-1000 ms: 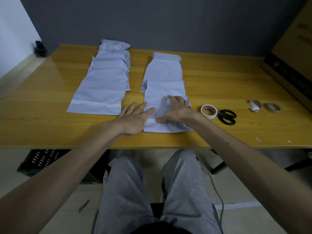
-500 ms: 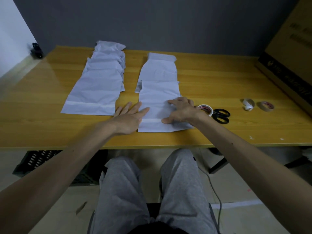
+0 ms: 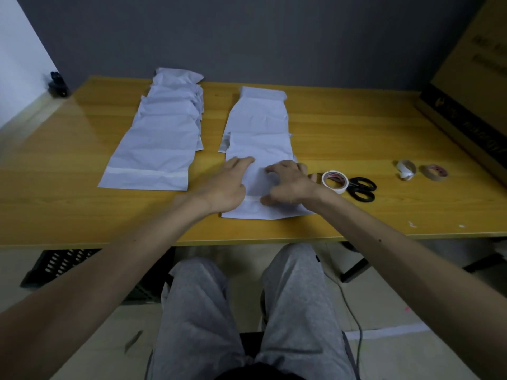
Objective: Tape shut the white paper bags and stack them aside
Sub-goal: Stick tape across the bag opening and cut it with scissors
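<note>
At the table's (image 3: 82, 215) near edge, centre, the front white paper bag (image 3: 263, 211) lies flat and creased, w/ a pale tape strip (image 3: 252, 199) across its near end. Left hand (image 3: 225, 187) rests on the bag's left edge, fingers straight. Right hand (image 3: 290, 185) presses the bag w/ arched fingertips, gripping nothing. Print on the cardboard box (image 3: 472, 78) at right is too blurred to read.

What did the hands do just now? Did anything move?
The left hand slid farther up the near white bag, away from the person, fingers flat. The right hand stayed on its taped end. The tape roll, scissors and left pile of bags stayed put.
</note>
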`<act>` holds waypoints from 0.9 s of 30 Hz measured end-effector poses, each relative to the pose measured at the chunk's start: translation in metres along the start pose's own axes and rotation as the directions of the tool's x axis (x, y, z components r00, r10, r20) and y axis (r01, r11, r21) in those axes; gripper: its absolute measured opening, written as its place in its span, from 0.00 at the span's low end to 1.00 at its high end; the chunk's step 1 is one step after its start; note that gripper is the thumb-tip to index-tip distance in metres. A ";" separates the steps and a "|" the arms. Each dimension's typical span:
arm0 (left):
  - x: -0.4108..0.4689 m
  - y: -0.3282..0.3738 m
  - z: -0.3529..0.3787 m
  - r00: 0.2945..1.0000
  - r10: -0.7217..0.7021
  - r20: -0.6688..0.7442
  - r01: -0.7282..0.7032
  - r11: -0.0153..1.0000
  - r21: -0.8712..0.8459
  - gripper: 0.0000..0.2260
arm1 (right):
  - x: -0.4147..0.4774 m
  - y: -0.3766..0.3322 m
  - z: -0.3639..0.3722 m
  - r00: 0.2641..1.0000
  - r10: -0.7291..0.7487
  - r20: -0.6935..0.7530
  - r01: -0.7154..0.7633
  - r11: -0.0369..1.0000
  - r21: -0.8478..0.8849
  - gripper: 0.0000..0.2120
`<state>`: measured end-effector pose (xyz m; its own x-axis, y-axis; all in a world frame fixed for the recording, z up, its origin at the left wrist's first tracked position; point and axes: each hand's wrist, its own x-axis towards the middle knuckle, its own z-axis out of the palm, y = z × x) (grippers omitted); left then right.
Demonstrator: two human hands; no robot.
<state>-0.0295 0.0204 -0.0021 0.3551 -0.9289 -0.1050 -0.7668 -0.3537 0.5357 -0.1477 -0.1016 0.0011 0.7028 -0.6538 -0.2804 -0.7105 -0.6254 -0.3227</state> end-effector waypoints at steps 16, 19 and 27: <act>-0.002 -0.021 0.022 0.975 -0.060 0.215 -0.025 0.928 0.373 0.23 | -0.004 0.007 0.003 0.999 -0.036 -0.031 0.039 0.996 0.086 0.38; -0.002 -0.023 0.023 0.974 -0.056 0.221 -0.035 0.922 0.386 0.24 | -0.003 0.005 0.005 0.998 -0.032 -0.055 0.036 0.996 0.078 0.38; -0.003 -0.023 0.025 0.979 -0.056 0.195 -0.030 0.910 0.413 0.24 | 0.001 0.007 0.003 0.996 -0.054 -0.067 0.060 0.995 0.083 0.40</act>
<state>-0.0261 0.0287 -0.0349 0.2862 -0.9112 -0.2963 -0.9295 -0.3391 0.1449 -0.1517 -0.1054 -0.0039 0.7365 -0.6457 -0.2014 -0.6617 -0.6261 -0.4126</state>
